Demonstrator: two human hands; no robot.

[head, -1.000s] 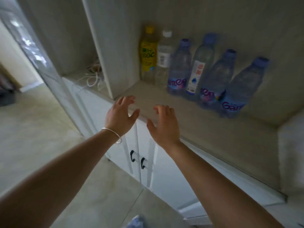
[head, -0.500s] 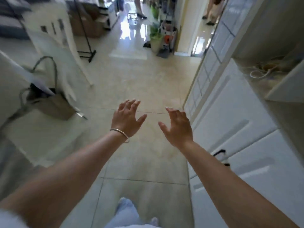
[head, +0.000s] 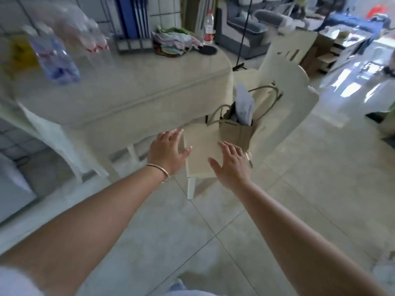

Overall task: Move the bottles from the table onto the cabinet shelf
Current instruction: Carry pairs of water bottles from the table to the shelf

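Several blurred plastic bottles stand on the cream table [head: 132, 88] at the upper left: a clear one with a blue-purple label [head: 56, 60], a yellow one [head: 18, 54] and some with red labels [head: 94, 40]. One more bottle with a red label [head: 209, 28] stands at the table's far end. My left hand [head: 167, 151], with a bracelet on the wrist, and my right hand [head: 232, 165] are stretched out in front of me with fingers spread, holding nothing. Both are below and in front of the table edge, far from the bottles. The cabinet shelf is out of sight.
A cream chair [head: 284, 97] stands by the table with a brown paper bag [head: 236, 129] on its seat, just beyond my hands. A pile of cloth [head: 175, 42] and a dark round mat [head: 207, 50] lie on the table. Tiled floor [head: 213, 231] spreads below.
My view has swung from the cabinet shelf with its row of bottles, across the hallway floor, to the table. Both hands stayed open and empty throughout.
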